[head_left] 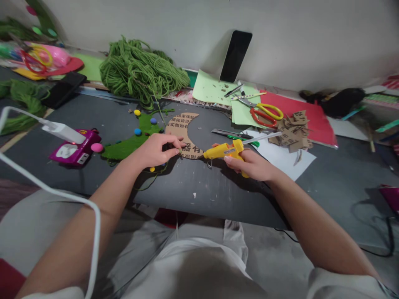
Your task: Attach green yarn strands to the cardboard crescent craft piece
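**A:** What was the workplace like?

**B:** A dark grey work board (199,187) stood against a pale wall, and it was cluttered. There was a heap of green yarn (140,70) at the back, a phone (236,56) leaning on the wall, scissors (264,113) on green paper, and cardboard scraps (293,131) off to the right.

**A:** And the hands?

**B:** The left hand (157,149) rested on the cardboard crescent (182,124) mid-board. Thumb and forefinger were pinched together on its bare end, next to the stretch covered in green and dotted with pompoms. The right hand (252,164) was wrapped tight around a yellow glue gun (222,150) — nozzle pointing left, just beside the crescent's edge and the left fingertips.

**A:** Was the nozzle touching the cardboard?

**B:** I couldn't tell — it was too close to call.
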The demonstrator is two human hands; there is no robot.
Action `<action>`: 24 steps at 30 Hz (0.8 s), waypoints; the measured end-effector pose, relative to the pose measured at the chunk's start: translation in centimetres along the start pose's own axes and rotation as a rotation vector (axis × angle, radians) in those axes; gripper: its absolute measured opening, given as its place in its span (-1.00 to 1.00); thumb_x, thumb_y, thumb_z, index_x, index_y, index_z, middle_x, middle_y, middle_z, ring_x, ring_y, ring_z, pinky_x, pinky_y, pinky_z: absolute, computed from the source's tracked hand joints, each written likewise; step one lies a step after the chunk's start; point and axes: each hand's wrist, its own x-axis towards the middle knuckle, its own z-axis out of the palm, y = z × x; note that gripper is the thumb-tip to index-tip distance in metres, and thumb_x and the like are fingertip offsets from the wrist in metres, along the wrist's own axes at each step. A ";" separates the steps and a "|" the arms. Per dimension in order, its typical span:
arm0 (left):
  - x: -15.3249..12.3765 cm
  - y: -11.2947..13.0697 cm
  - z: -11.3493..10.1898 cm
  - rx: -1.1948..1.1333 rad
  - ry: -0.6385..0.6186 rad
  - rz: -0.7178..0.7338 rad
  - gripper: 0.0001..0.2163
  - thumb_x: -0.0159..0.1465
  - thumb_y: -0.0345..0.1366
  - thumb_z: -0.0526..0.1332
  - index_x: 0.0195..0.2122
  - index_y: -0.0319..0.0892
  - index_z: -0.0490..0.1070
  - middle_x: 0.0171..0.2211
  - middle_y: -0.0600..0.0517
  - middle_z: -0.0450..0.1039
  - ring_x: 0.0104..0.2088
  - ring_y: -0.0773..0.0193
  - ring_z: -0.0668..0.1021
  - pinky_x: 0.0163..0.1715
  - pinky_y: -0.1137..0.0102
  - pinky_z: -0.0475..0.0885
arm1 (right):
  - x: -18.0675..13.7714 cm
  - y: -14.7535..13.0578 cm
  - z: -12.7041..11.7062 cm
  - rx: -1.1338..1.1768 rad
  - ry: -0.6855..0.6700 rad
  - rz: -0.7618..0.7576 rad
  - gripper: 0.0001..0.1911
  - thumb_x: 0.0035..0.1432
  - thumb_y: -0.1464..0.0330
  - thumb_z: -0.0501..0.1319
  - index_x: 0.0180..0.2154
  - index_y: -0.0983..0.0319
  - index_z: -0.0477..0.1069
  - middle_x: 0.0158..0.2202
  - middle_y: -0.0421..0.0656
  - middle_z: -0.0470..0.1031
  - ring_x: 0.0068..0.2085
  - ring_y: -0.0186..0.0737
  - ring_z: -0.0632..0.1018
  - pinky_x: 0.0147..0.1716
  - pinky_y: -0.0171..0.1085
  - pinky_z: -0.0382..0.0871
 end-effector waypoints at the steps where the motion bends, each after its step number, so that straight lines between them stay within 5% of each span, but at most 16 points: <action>1: 0.0 -0.1 0.0 0.002 0.001 0.002 -0.86 0.27 -0.20 0.33 -0.34 -0.15 0.50 0.00 -0.19 0.65 0.27 -0.09 0.49 0.29 -0.08 0.33 | 0.0 0.0 0.0 -0.001 -0.002 -0.003 -0.49 0.36 -0.06 0.10 -0.29 0.25 0.46 -0.50 -0.19 0.40 -0.47 -0.27 0.41 -0.47 -0.27 0.30; 14: 0.0 -0.1 0.0 0.002 0.005 0.001 -0.84 0.27 -0.17 0.32 -0.35 -0.14 0.49 0.00 -0.17 0.64 0.26 -0.09 0.50 0.34 -0.13 0.24 | -0.1 -0.2 0.2 0.064 0.008 0.002 -0.46 0.35 -0.06 0.12 -0.41 0.25 0.42 -0.50 -0.16 0.45 -0.47 -0.30 0.44 -0.44 -0.28 0.36; 20: -0.1 -0.2 0.1 -0.004 0.001 0.002 -0.84 0.28 -0.17 0.32 -0.33 -0.15 0.49 0.02 -0.19 0.64 0.27 -0.09 0.49 0.29 -0.08 0.33 | -0.4 -0.6 0.0 0.423 -0.006 0.013 -0.53 0.31 -0.02 0.21 -0.05 0.23 0.49 -0.11 0.00 0.60 -0.24 -0.16 0.59 -0.34 -0.24 0.50; 24: -0.2 0.0 0.1 0.009 0.004 0.003 -0.84 0.29 -0.18 0.30 -0.34 -0.15 0.48 0.00 -0.18 0.64 0.26 -0.07 0.50 0.23 0.00 0.40 | -0.7 -0.4 0.1 0.428 0.035 -0.006 -0.55 0.31 -0.02 0.20 -0.03 0.20 0.48 -0.20 -0.06 0.59 -0.36 -0.21 0.53 -0.34 -0.21 0.48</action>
